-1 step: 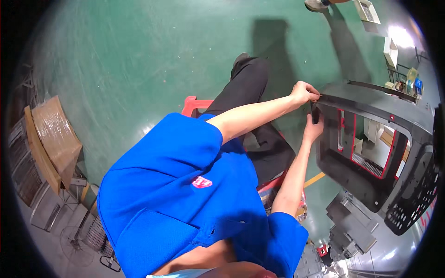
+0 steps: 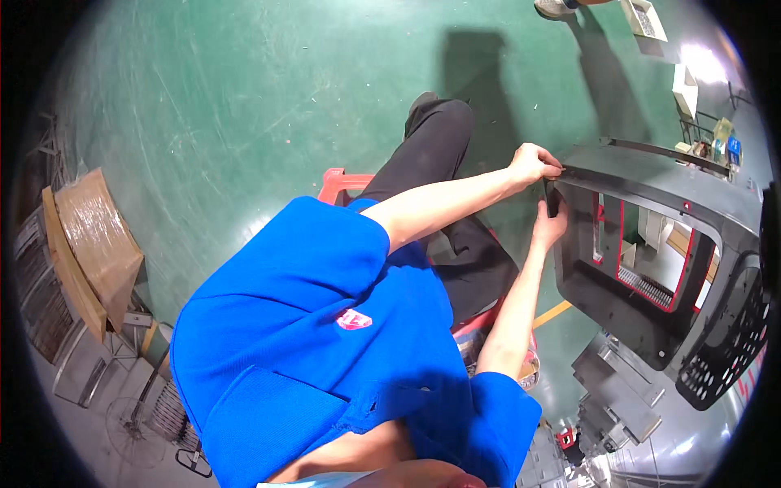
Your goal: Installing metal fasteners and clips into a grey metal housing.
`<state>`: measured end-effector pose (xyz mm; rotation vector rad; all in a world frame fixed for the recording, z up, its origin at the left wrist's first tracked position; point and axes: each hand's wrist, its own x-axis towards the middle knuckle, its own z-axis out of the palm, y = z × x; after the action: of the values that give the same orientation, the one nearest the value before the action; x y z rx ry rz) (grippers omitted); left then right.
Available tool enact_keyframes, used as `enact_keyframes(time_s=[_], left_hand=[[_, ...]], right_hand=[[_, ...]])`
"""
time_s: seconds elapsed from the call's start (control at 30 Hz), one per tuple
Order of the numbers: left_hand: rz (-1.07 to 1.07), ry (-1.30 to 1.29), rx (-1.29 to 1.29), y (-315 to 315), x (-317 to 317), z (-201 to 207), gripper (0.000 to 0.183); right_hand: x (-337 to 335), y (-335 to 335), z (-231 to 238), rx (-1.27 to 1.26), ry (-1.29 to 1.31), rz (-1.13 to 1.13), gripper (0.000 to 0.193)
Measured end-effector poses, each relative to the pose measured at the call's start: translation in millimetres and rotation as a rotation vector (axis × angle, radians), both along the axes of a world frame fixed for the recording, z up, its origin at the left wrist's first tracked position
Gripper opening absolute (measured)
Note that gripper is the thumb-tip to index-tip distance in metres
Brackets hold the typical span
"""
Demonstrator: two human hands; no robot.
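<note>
A large dark grey moulded frame (image 2: 618,297) stands at the right, with red-edged rectangular openings and a black perforated panel (image 2: 726,358) at its lower right. My left hand (image 2: 534,165) reaches to its upper left corner, fingertips pinched together; what they hold is too small to make out. Just below, my right hand (image 2: 551,224) is closed on a narrow dark strip (image 2: 552,199) at the frame's left edge, thumb on the near side. Whether this strip is separate or part of the frame, I cannot tell. The frame hides some of the right fingers.
I sit on a red stool (image 2: 335,185) over a green floor (image 2: 244,106). A plastic-wrapped cardboard box (image 2: 98,244) and a fan (image 2: 134,429) stand at the left. White bins (image 2: 685,91) are at the upper right; another person's shoe (image 2: 556,9) shows at the top. Grey equipment (image 2: 614,394) lies below the frame.
The grey frame has shifted very slightly to the left. Both hands stay at its corner in nearly the same pose.
</note>
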<state>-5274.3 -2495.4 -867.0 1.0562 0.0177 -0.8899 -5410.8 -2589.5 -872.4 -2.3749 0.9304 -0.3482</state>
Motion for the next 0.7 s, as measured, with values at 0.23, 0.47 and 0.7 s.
enact_keyframes(time_s=[0.23, 0.47, 0.7], left_hand=[[-0.035, -0.016, 0.059, 15, -16, 18, 0.021], [0.014, -0.071, -0.036, 34, -34, 9, 0.020], [0.105, -0.043, 0.056, 57, -62, 1, 0.020]], right_hand=[[-16, 6, -6, -0.014, -0.064, 0.005, 0.037], [-21, 11, 5, 0.057, 0.013, 0.074, 0.035], [-39, 8, -4, 0.119, -0.048, 0.189, 0.040]])
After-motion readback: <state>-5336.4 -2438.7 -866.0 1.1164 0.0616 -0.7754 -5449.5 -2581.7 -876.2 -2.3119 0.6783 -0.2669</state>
